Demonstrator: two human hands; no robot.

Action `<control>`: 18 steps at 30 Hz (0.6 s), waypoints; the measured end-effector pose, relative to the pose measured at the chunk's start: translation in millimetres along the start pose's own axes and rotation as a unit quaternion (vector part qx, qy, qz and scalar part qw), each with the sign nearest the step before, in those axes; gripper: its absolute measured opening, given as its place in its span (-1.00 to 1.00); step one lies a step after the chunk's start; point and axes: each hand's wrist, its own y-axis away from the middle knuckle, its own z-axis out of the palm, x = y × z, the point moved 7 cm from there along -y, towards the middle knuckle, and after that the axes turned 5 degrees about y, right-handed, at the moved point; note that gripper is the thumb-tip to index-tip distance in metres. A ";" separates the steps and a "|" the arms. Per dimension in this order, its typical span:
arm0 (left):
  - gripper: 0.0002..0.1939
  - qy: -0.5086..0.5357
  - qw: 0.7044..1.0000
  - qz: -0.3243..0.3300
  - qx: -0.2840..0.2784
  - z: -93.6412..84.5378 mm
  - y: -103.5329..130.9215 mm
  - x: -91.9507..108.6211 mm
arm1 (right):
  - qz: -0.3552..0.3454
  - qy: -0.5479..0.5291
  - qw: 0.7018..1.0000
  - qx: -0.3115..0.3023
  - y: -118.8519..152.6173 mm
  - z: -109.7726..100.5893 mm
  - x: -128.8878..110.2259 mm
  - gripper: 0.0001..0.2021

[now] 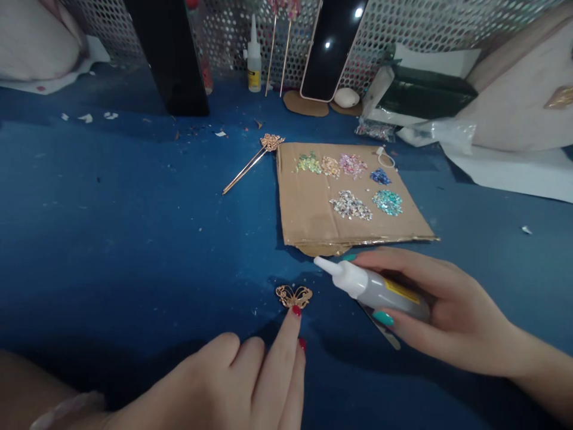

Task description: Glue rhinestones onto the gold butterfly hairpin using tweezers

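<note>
My left hand (pixel 242 370) comes in from the bottom, its index finger stretched out and the other fingers curled. The fingertip touches the lower middle of a gold filigree butterfly (pixel 293 296) lying flat on the blue table. To its right, my right hand (pixel 452 316) is closed round a clear glue bottle (pixel 385 292) with a white nozzle and yellow label. The bottle lies tilted in the hand, its tip pointing up and left, apart from the butterfly. A thin metal strip (pixel 385 331) shows beneath the bottle; whether the hand holds it, I cannot tell.
Behind my hands lies a cardboard sheet (pixel 308 221) bearing several piles of coloured chips. A gold hairpin (pixel 246 170) rests at its left corner. Farther back stand a glue bottle (pixel 253 63), a phone (pixel 333 48) and a black panel (pixel 172 60). Another person's arm (pixel 519 89) is at right.
</note>
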 end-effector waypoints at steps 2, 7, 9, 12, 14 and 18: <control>-0.63 0.001 1.000 -0.002 -0.004 0.6 0.7 -0.4 | -0.013 -0.008 1.000 -0.010 -0.9 0.7 -2.6 -0.58; -0.65 0.003 1.000 -0.011 -0.022 -0.9 -3.9 -1.0 | -0.016 -0.035 0.999 -0.015 -2.1 2.3 -8.3 -0.61; -0.65 0.003 0.999 -0.010 -0.035 -1.1 -6.1 -0.1 | 0.013 -0.058 0.998 -0.002 -1.4 2.3 -6.8 -0.63; -0.65 0.002 0.999 -0.005 -0.041 -1.9 -6.2 0.7 | 0.053 -0.081 0.995 0.018 0.7 2.5 -3.7 -0.66; -0.65 0.001 0.999 -0.001 -0.045 -1.6 -4.7 0.0 | 0.063 -0.088 0.994 0.023 1.7 2.3 -2.4 -0.67; -0.61 0.003 0.999 -0.011 -0.050 -1.3 -3.8 -4.0 | 0.045 -0.043 0.998 0.020 1.9 -1.0 0.6 -0.63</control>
